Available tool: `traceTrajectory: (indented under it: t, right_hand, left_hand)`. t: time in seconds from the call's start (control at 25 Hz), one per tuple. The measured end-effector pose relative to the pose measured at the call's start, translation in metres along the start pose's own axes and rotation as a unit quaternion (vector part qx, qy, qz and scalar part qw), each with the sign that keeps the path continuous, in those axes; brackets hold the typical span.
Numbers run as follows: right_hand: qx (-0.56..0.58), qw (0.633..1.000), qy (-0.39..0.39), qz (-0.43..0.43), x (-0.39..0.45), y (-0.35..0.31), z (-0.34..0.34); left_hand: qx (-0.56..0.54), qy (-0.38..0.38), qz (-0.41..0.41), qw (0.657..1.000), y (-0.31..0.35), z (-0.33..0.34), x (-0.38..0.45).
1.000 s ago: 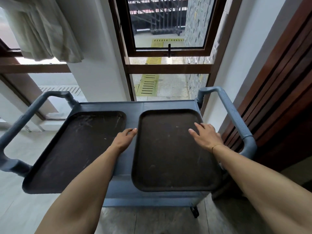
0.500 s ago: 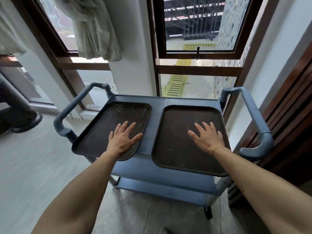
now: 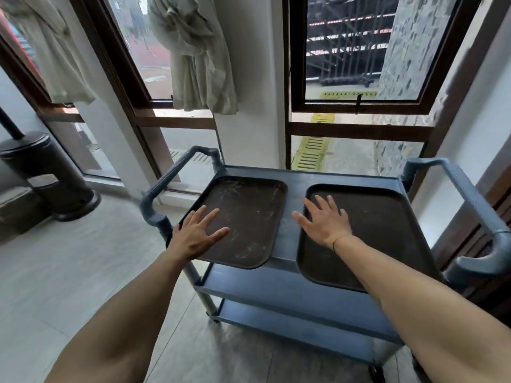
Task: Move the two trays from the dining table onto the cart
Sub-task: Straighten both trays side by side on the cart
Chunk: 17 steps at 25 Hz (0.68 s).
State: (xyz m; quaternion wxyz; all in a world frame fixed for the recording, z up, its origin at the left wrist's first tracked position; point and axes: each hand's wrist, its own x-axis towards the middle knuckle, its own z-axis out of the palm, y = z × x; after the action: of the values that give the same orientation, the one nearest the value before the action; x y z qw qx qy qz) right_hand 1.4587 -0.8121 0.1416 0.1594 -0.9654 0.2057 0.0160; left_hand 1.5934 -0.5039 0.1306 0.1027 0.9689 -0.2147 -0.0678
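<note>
Two dark brown trays lie flat side by side on the top shelf of a blue-grey cart (image 3: 293, 275). The left tray (image 3: 249, 214) is scratched; the right tray (image 3: 378, 225) is plainer. My left hand (image 3: 197, 233) hovers flat with fingers spread over the left tray's near left corner. Over the left part of the right tray, my right hand (image 3: 323, 223) is also flat with fingers apart. Neither hand grips anything.
The cart has a handle on the left (image 3: 168, 183) and one on the right (image 3: 481, 219), with lower shelves underneath. It stands against windows and a white pillar. A dark round bin (image 3: 47, 175) stands on the floor at left. Dark wooden panelling is at the right.
The view has pulled back and swung left, so the cart sits further right and the bin shows. Both hands shifted left over the trays, staying flat and spread.
</note>
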Motion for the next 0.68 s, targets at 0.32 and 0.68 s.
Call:
traceTrajectory:
  t: [0.32, 0.68]
  right_hand:
    - [-0.027, 0.999, -0.022, 0.025, 0.024, -0.105, 0.054]
    - [-0.051, 0.994, -0.075, 0.055, 0.022, -0.172, 0.114]
  left_hand:
    - [0.068, -0.068, 0.095, 0.991, -0.104, 0.004, 0.042]
    - [0.08, -0.138, 0.186, 0.969, -0.147, 0.038, 0.073]
